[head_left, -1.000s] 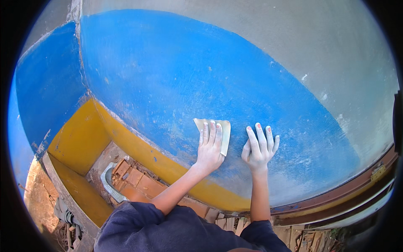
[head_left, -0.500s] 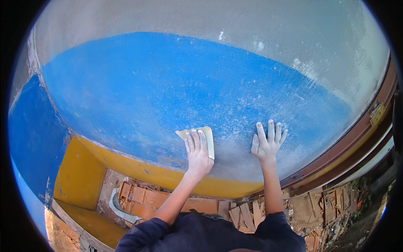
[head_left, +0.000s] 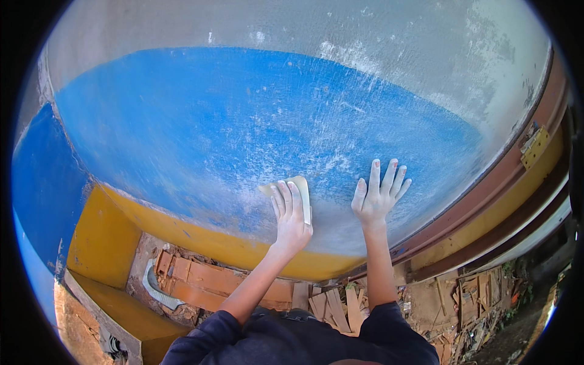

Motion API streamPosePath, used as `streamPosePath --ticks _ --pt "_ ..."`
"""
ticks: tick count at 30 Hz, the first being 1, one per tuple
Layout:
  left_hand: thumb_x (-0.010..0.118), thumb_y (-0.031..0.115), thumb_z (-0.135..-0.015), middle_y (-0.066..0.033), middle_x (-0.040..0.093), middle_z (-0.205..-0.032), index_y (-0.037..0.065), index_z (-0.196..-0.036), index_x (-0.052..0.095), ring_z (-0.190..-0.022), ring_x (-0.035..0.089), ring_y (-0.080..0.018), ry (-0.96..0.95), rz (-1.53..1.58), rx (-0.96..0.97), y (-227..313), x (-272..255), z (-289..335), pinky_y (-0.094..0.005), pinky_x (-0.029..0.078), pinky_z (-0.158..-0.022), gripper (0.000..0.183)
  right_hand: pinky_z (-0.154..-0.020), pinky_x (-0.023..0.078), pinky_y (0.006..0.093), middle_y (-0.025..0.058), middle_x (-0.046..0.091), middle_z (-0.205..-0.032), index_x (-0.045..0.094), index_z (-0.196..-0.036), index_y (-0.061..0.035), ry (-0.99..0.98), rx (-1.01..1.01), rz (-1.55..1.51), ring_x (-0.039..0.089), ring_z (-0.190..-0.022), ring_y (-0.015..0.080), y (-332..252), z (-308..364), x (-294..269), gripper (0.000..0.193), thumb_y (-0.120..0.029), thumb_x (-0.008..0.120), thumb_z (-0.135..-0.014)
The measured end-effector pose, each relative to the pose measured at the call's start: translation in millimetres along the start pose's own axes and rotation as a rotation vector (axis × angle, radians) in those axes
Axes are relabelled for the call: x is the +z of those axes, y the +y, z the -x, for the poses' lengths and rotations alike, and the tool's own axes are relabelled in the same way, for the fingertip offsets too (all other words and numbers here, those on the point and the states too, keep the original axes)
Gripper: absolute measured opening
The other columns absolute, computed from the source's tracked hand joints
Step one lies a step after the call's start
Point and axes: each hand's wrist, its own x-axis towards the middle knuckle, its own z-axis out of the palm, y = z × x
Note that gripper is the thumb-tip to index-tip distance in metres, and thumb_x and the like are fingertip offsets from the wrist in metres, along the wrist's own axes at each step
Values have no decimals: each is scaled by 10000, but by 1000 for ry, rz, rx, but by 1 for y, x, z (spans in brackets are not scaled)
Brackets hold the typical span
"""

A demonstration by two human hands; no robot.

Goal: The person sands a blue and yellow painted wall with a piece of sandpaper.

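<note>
My left hand presses a folded, cream-coloured sheet of sandpaper against the blue painted wall. Its fingers lie over the sheet, whose edges stick out beside and above them. The side facing the wall is hidden. To the right, my right hand is spread with nothing in it, palm toward the wall. Both hands are coated in whitish dust. Around them the blue paint is scuffed with pale scratches, and a greyish dusty patch lies between and below the hands.
Grey wall rises above the blue; a yellow band runs along its foot. At right stands a brown frame with a brass hinge. Below lie orange boards, a curved pale piece and broken wood.
The view has shifted to the right along the wall. My left hand still presses the sandpaper, now more tilted. My right hand has moved slightly left in view, its thumb turned upward.
</note>
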Motion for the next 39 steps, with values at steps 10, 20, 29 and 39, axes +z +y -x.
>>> streamPosePath --ticks 10,20,29,39 --pt "446 51 -859 -315 130 -1613 -45 -1556 205 -1478 50 -555 153 -98 221 105 -37 -110 -689 77 -1149 743 -1201 -24 587 192 307 -1602 558 -1416 -75 -71 179 -172 131 -1518 413 40 38 -22 511 -304 282 -1052" --pt "452 -5 -871 -221 114 -1649 34 -1583 181 -1504 53 -484 264 -153 248 130 -106 -183 -635 124 -1180 763 -1184 -108 589 168 307 -1610 606 -1382 -110 -135 188 -302 74 -1532 398 40 14 -31 528 -314 256 -1043" --pt "461 45 -868 -307 131 -1614 -2 -1578 158 -1491 70 -517 -58 -133 130 117 -32 -67 -629 106 -1183 774 -1183 -108 581 192 319 -1599 564 -1409 -63 -154 159 -311 63 -1532 403 37 18 -32 546 -317 233 -1056" --pt "481 92 -874 -324 113 -1610 -45 -1555 192 -1471 78 -565 -2 34 -91 88 40 -1 -702 117 -1137 753 -1178 -144 574 181 427 -1539 589 -1367 -37 -114 54 -414 108 -1528 399 39 15 -31 603 -365 191 -1055"
